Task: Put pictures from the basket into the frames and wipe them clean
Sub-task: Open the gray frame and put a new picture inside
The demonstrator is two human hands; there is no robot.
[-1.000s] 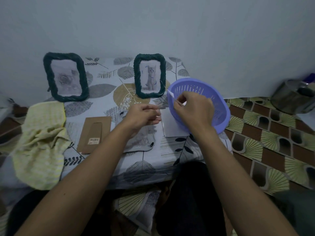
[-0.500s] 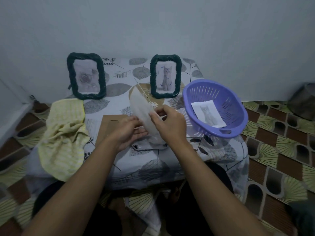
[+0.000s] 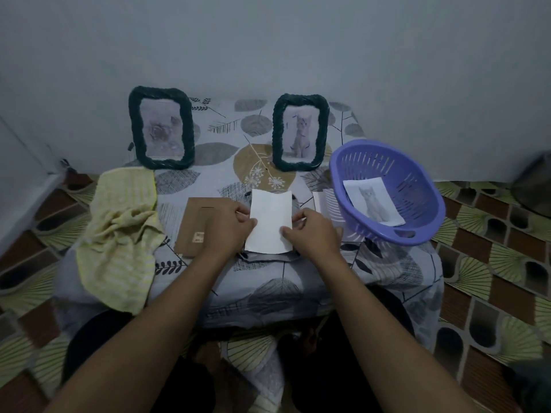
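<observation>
Holds a white sheet over the front middle of the table, blank side up, top corners slightly curled. Pinches its left edge with the left hand, fingers curled, thumb on top. Pinches its lower right edge with the right hand, thumb flat on it, other fingers bent underneath. Beneath the sheet, a grey thing lying flat, mostly hidden; cannot tell what, nor whether the sheet touches it. Just left, a brown board flat on the table, its right part under the left hand, a small label near its front edge. Further left, a yellow cloth, crumpled, draped over the table's left side. At the back, 2 dark-green frames upright by the wall: left frame with a faint flower-like print, right frame showing a cat. At the right edge of the table, a purple basket with slotted sides. Inside it, 1 picture of a cat, face up. Between basket and right hand, a second white paper, flat, partly under the basket. Far right, on the patterned tile floor, a metal pot, blurred and cut off at the edge of view.
</observation>
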